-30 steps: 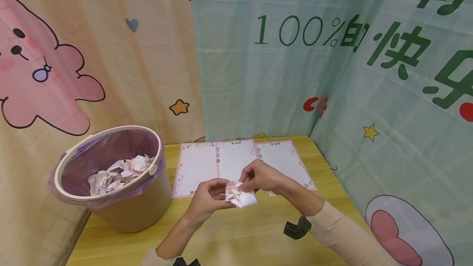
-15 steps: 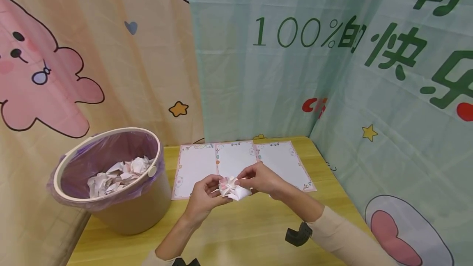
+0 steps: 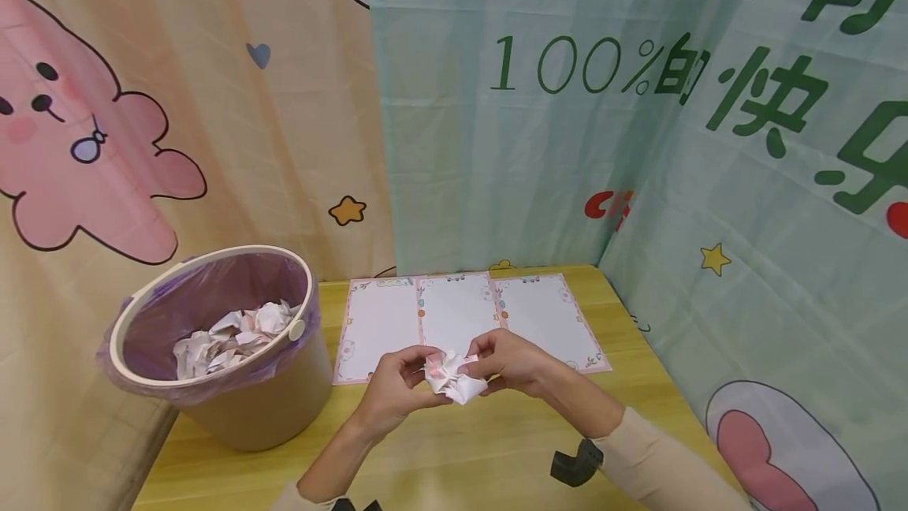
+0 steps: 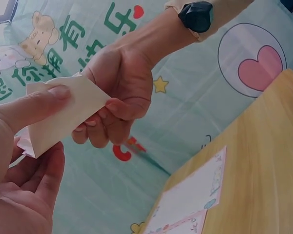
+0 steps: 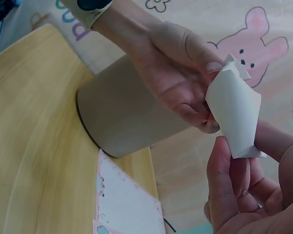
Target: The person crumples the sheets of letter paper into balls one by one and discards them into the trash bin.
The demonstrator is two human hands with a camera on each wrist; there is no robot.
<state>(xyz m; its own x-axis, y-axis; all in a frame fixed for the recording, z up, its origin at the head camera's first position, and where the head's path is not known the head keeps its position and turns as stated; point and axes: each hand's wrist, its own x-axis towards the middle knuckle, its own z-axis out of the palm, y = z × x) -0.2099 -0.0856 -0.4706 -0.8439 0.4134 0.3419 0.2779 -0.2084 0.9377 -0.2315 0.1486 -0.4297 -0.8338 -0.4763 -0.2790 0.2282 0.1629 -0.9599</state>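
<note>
A crumpled, folded piece of white paper [image 3: 457,383] with pink printed patches is held above the table between both hands. My left hand [image 3: 394,386] pinches its left side, thumb below and fingers above in the head view. My right hand [image 3: 512,365] pinches its right side with thumb and fingers. In the left wrist view, the left thumb lies flat across a smooth face of the paper [image 4: 71,109]. From the right wrist, the paper [image 5: 237,109] looks like a puffed-out packet with pointed corners. Parts of the fingertips are hidden behind it.
A bin [image 3: 262,408] with a purple liner stands on the table's left, holding several crumpled papers [image 3: 234,337]. Three flat sheets with pink decorated borders [image 3: 454,306] lie side by side at the back of the wooden table [image 3: 454,456]. Printed curtains [image 3: 489,180] hang behind and at right.
The paper shifted left and up, then slightly back down, and its folds look rearranged. My right hand has come lower and its fingers are placed differently on the paper. The left hand keeps its hold.
</note>
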